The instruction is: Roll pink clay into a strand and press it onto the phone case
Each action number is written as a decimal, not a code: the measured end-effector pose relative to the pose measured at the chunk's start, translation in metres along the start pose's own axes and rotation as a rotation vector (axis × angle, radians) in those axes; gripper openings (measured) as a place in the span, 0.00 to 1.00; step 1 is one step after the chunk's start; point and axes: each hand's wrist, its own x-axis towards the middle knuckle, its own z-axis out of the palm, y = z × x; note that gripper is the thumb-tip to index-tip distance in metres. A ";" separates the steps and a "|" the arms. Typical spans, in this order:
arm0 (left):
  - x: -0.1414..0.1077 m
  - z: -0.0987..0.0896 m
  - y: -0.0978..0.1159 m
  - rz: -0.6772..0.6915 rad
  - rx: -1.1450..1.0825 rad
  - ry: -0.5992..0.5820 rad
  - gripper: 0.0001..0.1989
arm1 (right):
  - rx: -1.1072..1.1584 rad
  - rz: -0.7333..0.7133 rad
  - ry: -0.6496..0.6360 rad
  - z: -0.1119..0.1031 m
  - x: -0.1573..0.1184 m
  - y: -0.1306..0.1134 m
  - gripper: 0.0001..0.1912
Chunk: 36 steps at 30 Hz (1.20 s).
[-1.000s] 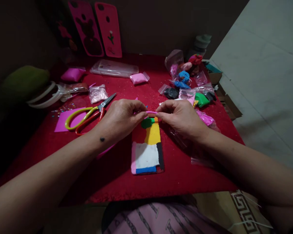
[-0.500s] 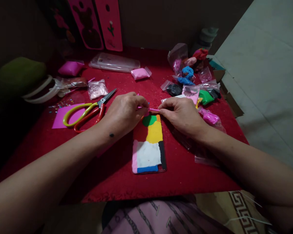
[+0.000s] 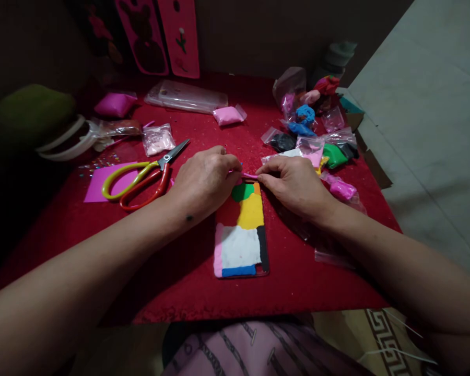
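Note:
A thin pink clay strip (image 3: 249, 176) stretches between my two hands at the far end of a clear phone case (image 3: 265, 272). My left hand (image 3: 207, 175) pinches the strip's left end, its fingertips partly hidden behind the hand. At the other end, my right hand (image 3: 293, 183) grips it between thumb and forefinger. Patches of coloured clay cover the case: green (image 3: 243, 192), yellow (image 3: 251, 211), white (image 3: 239, 245), black (image 3: 262, 245), blue (image 3: 238, 270) and pink along the left side. The case's upper left part is shaded by my left hand.
Scissors (image 3: 166, 159) with yellow and red handles lie left of my left hand, over a pink sheet (image 3: 96, 188). Several bags of clay, including a green one (image 3: 334, 156), crowd the right side. Clear cases (image 3: 188, 97) lie at the back. A red cloth (image 3: 172, 292) covers the table.
The whole view has shifted slightly, with table items appearing a little further right. Both hands keep hold of the pink strip, in nearly the same place over the case's far end.

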 end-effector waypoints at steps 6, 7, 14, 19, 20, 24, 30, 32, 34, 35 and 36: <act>-0.001 0.001 -0.001 0.008 0.001 0.010 0.12 | -0.016 -0.006 -0.006 0.000 0.000 0.000 0.09; -0.001 0.001 -0.001 0.004 0.004 0.009 0.12 | -0.020 -0.007 -0.005 0.000 0.000 0.000 0.09; 0.000 0.000 0.000 -0.015 0.016 -0.028 0.12 | -0.032 -0.008 -0.006 0.001 -0.001 0.001 0.12; 0.000 0.000 0.000 -0.013 0.025 -0.032 0.12 | -0.030 0.008 -0.012 0.000 0.001 0.002 0.14; 0.000 0.000 0.000 -0.010 0.026 -0.033 0.12 | -0.029 0.006 -0.010 0.000 0.001 0.002 0.14; -0.001 0.000 -0.001 0.000 0.033 -0.026 0.12 | -0.030 0.004 -0.006 0.000 0.001 0.002 0.14; 0.000 0.000 -0.003 0.002 0.044 -0.023 0.12 | -0.018 0.005 -0.024 0.000 0.000 0.000 0.13; 0.000 -0.001 -0.003 -0.001 0.043 -0.026 0.12 | -0.003 0.002 -0.022 0.000 0.000 0.000 0.13; 0.000 -0.001 -0.002 -0.005 0.043 -0.030 0.12 | 0.005 -0.007 -0.011 0.000 0.000 0.000 0.13; 0.000 -0.001 -0.002 -0.007 0.045 -0.033 0.12 | 0.004 -0.010 -0.010 0.000 0.000 0.000 0.13; 0.000 -0.001 -0.002 -0.009 0.046 -0.036 0.12 | 0.001 -0.012 -0.011 0.000 0.001 0.000 0.13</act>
